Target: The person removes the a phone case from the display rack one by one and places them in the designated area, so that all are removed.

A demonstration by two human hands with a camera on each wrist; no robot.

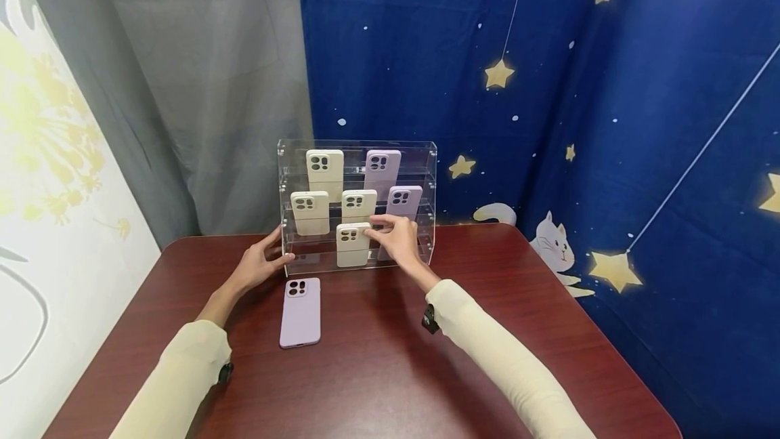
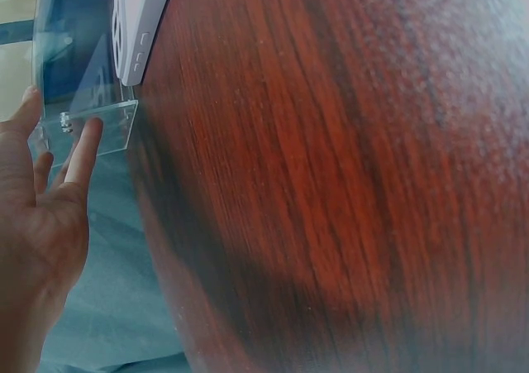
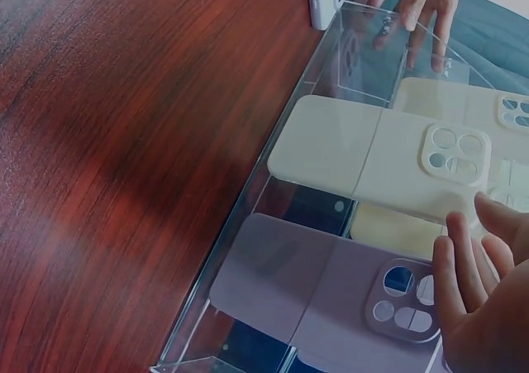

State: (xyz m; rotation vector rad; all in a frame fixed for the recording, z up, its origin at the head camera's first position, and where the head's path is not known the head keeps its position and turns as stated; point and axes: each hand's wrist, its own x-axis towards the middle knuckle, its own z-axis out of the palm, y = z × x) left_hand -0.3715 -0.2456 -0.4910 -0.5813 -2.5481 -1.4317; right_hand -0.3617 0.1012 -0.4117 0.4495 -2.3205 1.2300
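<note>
At the front edge of the clear stand (image 1: 357, 145), the cream case (image 1: 352, 255) is seemingly being aligned by the right hand (image 1: 399, 239), unclenched, the left edge touched by the left hand (image 1: 258, 266), fingers spread; gentle release is probably needed next.

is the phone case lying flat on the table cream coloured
No, the phone case lying on the table is light purple.
</note>
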